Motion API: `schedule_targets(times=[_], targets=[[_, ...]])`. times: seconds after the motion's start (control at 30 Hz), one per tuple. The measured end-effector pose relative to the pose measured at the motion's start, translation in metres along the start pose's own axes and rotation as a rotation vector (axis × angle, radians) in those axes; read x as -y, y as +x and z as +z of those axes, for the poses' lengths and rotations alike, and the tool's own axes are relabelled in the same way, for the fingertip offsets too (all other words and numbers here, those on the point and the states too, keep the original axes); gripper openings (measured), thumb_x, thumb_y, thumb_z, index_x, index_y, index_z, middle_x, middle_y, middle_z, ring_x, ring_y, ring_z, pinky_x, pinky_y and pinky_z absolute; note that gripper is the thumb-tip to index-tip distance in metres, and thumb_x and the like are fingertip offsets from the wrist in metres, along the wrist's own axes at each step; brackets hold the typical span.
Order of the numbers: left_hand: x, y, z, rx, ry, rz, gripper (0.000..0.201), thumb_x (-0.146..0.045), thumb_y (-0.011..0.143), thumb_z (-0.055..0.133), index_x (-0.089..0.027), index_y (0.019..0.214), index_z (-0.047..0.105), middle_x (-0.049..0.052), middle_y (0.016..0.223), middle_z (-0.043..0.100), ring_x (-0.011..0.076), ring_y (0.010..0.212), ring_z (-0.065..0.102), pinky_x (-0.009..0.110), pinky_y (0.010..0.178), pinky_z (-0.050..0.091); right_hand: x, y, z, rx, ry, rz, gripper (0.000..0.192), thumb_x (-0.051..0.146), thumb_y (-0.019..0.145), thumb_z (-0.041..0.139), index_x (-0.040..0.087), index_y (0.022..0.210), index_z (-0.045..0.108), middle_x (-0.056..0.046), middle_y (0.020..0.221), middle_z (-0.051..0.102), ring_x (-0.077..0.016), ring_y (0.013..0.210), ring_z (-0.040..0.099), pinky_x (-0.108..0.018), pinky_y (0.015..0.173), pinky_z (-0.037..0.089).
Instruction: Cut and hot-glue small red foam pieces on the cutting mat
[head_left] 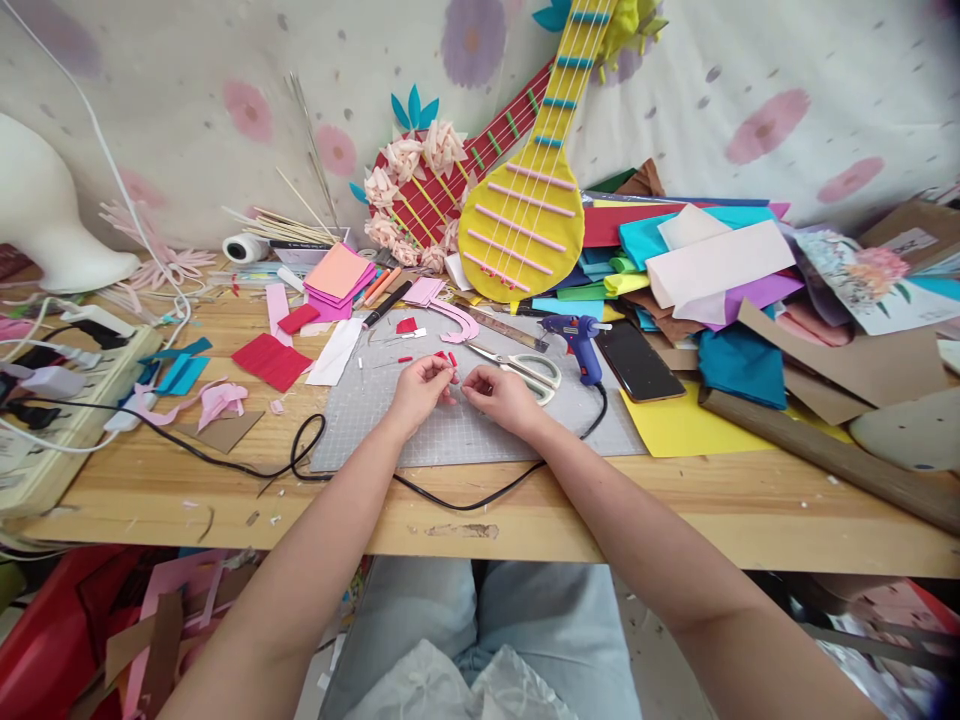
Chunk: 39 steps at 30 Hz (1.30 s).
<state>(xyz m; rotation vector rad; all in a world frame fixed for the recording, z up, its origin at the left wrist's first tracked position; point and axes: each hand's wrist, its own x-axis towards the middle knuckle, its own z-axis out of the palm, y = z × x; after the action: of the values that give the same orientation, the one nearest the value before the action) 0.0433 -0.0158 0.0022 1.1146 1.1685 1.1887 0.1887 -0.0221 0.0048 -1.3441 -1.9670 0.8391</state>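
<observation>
Over the grey cutting mat (360, 425), my left hand (421, 388) is closed, its thumb and finger pinching a small red piece (451, 360). Close beside it, my right hand (496, 392) is closed too, fingertips pressed together; whatever sits between them is too small to make out. Scissors (536, 372) with pale handles lie just behind my right hand. A curved pink strip (457, 322) rests on the mat further back. Small red and white bits (406, 326) are scattered left of it. To the right stands a blue glue gun (577, 345).
A black cord (450, 507) loops across the table front. A phone (637, 360) lies right, near piled coloured sheets (720, 260). A yellow paper instrument (521, 220) and a red flowered one (420, 195) lean at the back. A power strip (112, 385) sits left.
</observation>
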Motion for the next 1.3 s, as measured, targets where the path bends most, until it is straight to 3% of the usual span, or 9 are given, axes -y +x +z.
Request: schedule_targets(times=[0.2, 0.37, 0.5, 0.63, 0.77, 0.93, 1.13, 1.3], targets=[[0.008, 0.004, -0.003, 0.046, 0.125, 0.037, 0.008, -0.023, 0.07, 0.052, -0.017, 0.067, 0.048, -0.005, 0.057, 0.051, 0.0046, 0.042, 0.043, 0.019, 0.041, 0.043, -0.004, 0.002, 0.001, 0.0, 0.077, 0.013, 0.014, 0.029, 0.075, 0.051, 0.017, 0.074, 0.057, 0.001, 0.064, 0.058, -0.0093, 0.056, 0.05, -0.021, 0.055, 0.037], [0.01, 0.006, -0.007, 0.01, 0.153, 0.075, 0.022, -0.032, 0.082, 0.039, -0.019, 0.064, 0.037, -0.006, 0.05, 0.044, 0.0042, 0.034, 0.036, 0.018, 0.033, 0.03, -0.007, 0.003, 0.002, -0.007, 0.1, 0.002, 0.012, 0.028, 0.074, 0.051, 0.017, 0.074, 0.057, 0.002, 0.063, 0.058, -0.0095, 0.056, 0.051, -0.022, 0.056, 0.039], [0.004, 0.005, -0.016, -0.048, 0.252, 0.096, 0.034, -0.045, 0.083, 0.037, -0.019, 0.061, 0.038, -0.006, 0.046, 0.043, 0.0059, 0.031, 0.04, 0.019, 0.033, 0.032, -0.007, 0.002, 0.0, -0.022, 0.107, 0.003, 0.012, 0.028, 0.074, 0.049, 0.018, 0.073, 0.056, 0.002, 0.063, 0.056, -0.0095, 0.056, 0.05, -0.022, 0.056, 0.038], [-0.006, 0.009, -0.04, -0.238, 0.269, 0.176, 0.034, -0.045, 0.082, 0.04, -0.018, 0.06, 0.043, -0.005, 0.047, 0.045, 0.0074, 0.037, 0.046, 0.02, 0.041, 0.041, -0.008, 0.001, -0.001, -0.065, 0.132, 0.026, 0.011, 0.028, 0.073, 0.05, 0.018, 0.072, 0.054, 0.001, 0.064, 0.055, -0.0098, 0.056, 0.049, -0.023, 0.057, 0.039], [-0.011, 0.017, -0.075, -0.486, 0.327, 0.319, 0.021, -0.035, 0.076, 0.049, -0.017, 0.071, 0.056, 0.0, 0.072, 0.063, 0.0066, 0.049, 0.053, 0.022, 0.056, 0.047, -0.008, 0.001, -0.001, -0.081, 0.15, 0.027, 0.011, 0.028, 0.073, 0.05, 0.018, 0.072, 0.054, 0.001, 0.065, 0.056, -0.0105, 0.059, 0.049, -0.023, 0.058, 0.04], [-0.01, 0.022, -0.105, -0.653, 0.507, 0.268, 0.02, -0.033, 0.066, 0.061, -0.016, 0.074, 0.068, 0.002, 0.067, 0.066, 0.0154, 0.064, 0.061, 0.027, 0.065, 0.047, 0.008, 0.01, -0.003, -0.049, 0.153, 0.018, 0.008, 0.026, 0.07, 0.056, 0.018, 0.067, 0.056, 0.001, 0.066, 0.056, -0.0107, 0.062, 0.049, -0.024, 0.058, 0.039], [-0.008, 0.024, -0.109, -0.744, 0.538, 0.232, 0.023, -0.037, 0.062, 0.065, -0.015, 0.068, 0.066, 0.003, 0.061, 0.065, 0.0158, 0.06, 0.06, 0.028, 0.064, 0.047, 0.051, 0.038, 0.017, 0.122, 0.738, 0.381, 0.013, 0.021, 0.071, 0.057, 0.018, 0.064, 0.046, 0.007, 0.05, 0.044, -0.0045, 0.04, 0.037, -0.018, 0.038, 0.03], [-0.003, 0.027, -0.11, -0.633, 0.517, 0.271, 0.023, -0.031, 0.075, 0.05, -0.016, 0.08, 0.067, 0.003, 0.074, 0.068, 0.0156, 0.066, 0.063, 0.028, 0.068, 0.047, 0.063, 0.063, 0.061, 0.104, 0.822, 0.554, 0.011, 0.015, 0.077, 0.051, 0.016, 0.066, 0.046, 0.003, 0.057, 0.057, -0.0041, 0.04, 0.046, -0.016, 0.035, 0.033]])
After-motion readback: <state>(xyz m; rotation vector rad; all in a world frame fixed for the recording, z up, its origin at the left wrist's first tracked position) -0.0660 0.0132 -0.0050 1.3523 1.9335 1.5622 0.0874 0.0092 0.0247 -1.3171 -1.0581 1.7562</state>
